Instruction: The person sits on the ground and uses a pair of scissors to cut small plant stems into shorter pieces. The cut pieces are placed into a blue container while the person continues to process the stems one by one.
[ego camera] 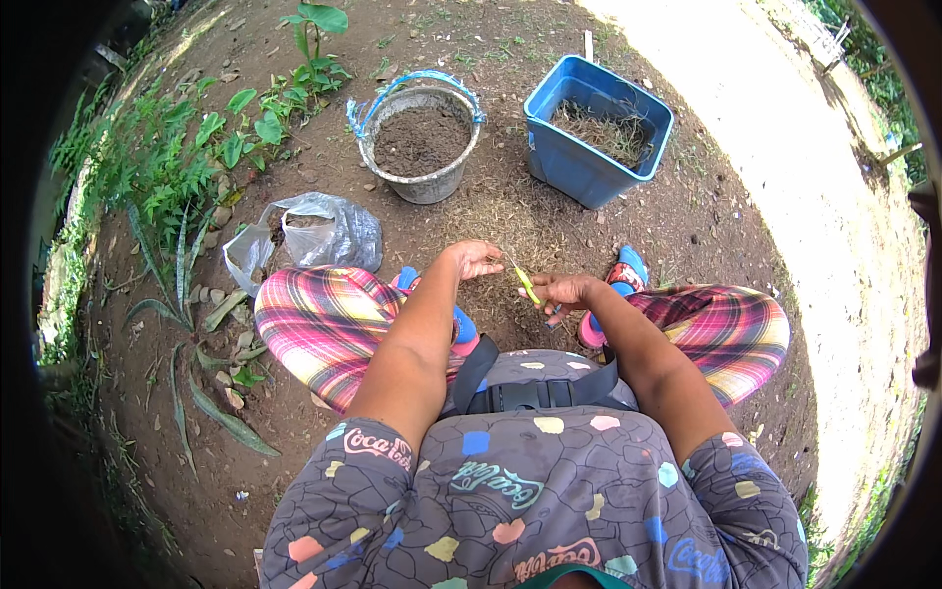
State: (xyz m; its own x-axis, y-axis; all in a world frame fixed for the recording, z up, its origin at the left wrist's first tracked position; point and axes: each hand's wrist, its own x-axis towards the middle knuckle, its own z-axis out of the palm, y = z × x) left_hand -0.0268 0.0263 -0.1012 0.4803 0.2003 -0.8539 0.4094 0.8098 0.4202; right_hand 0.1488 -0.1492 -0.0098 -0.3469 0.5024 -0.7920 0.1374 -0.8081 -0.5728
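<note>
My right hand [565, 290] grips a pair of scissors with yellow-green handles [527, 284], its fingers around the handles. The thin metal blades point up and left toward my left hand [477, 259]. My left hand is close to the blade tips with its fingers bent; whether thin dry grass is pinched in them is too small to tell. Below both hands, dry grass clippings [489, 294] lie scattered over brown soil between my feet.
Ahead stand a grey bucket of soil [419, 193] with a blue cord handle and a blue plastic bin [581, 173] holding dry grass. A plastic bag [346, 235] sits by my left knee. Green plants [169, 169] and stones line the left. Bright sunlit ground [795, 184] lies right.
</note>
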